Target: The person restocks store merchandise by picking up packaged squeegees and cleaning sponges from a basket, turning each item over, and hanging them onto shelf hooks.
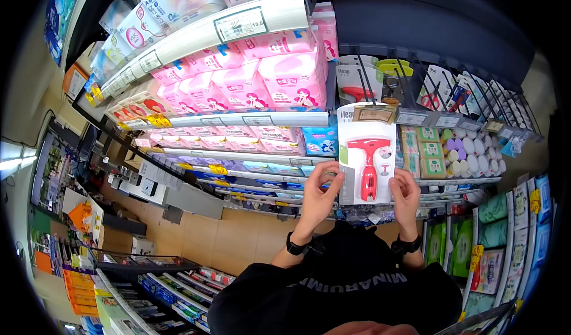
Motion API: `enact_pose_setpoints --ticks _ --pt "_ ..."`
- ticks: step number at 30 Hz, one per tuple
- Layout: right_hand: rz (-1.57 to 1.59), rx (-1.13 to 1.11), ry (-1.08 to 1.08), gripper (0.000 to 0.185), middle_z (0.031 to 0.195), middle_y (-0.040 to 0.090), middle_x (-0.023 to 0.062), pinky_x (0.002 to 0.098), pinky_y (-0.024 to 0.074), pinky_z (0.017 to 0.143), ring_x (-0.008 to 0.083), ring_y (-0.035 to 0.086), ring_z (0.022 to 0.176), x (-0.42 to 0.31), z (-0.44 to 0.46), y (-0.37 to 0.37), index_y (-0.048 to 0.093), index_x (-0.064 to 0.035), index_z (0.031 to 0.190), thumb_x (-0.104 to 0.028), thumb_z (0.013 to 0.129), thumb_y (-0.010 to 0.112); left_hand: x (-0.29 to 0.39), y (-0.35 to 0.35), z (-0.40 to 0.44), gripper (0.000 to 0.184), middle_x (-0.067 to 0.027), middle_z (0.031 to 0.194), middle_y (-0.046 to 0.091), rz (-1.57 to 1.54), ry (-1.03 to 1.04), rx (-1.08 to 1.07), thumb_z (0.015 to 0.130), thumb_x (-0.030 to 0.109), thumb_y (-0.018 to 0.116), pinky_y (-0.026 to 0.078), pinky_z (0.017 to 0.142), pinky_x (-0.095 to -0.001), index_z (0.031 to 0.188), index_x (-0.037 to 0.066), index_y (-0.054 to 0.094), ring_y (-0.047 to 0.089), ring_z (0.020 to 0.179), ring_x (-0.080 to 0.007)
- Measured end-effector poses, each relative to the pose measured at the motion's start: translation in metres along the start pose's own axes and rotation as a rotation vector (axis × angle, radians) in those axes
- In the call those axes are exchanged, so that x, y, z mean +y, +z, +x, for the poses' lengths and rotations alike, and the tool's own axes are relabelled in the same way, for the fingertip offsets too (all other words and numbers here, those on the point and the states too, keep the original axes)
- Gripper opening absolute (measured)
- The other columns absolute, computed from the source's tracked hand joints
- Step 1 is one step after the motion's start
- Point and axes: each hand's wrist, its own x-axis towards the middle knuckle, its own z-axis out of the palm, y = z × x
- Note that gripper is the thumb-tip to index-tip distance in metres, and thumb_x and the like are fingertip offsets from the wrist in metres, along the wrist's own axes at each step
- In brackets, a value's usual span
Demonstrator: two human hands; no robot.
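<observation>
A white and grey blister pack point(351, 180) is upright in front of the hook display, with a red T-shaped tool point(369, 165) under its clear plastic. I cannot tell the tool's exact kind. My left hand point(321, 195) pinches the pack's lower left edge between thumb and fingers. On the opposite edge, my right hand point(406, 199) grips it the same way. A price tag point(373, 114) on a hook overlaps the pack's top, so I cannot tell whether it still hangs there. Behind it hangs another card with a red tool point(355, 92).
Pink packs point(291, 79) fill the shelves to the left. Hooks with small carded goods point(437, 88) stick out at right, above boxes and round containers point(473, 148). Green packages point(461, 246) line a shelf at lower right. Another rack point(172, 293) stands across the tiled aisle floor point(238, 234).
</observation>
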Motion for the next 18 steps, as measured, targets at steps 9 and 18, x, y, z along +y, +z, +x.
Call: enact_pose_setpoints --ticks 9,18 --pt "-0.003 0.005 0.005 0.022 0.104 0.071 0.0095 0.0215 0.0478 0.082 0.0083 0.064 0.093 0.004 -0.005 -0.001 0.061 0.0052 0.118 -0.003 0.098 0.058 0.004 0.002 -0.003 0.03 -0.0031 0.108 0.062 0.065 -0.003 0.017 0.094 0.007 0.067 0.047 0.066 -0.0223 0.123 0.004 0.058 0.061 0.091 -0.0083" --pt "-0.01 -0.016 0.034 0.021 0.105 0.071 0.0084 0.0213 0.047 0.083 0.0075 0.063 0.093 0.009 0.001 -0.004 0.06 0.0038 0.118 -0.005 0.099 0.059 0.057 0.042 0.021 0.075 -0.0235 0.152 0.035 0.346 0.407 -0.043 0.093 0.011 0.065 0.042 0.105 -0.0429 0.151 0.0 0.018 0.047 0.132 -0.0311"
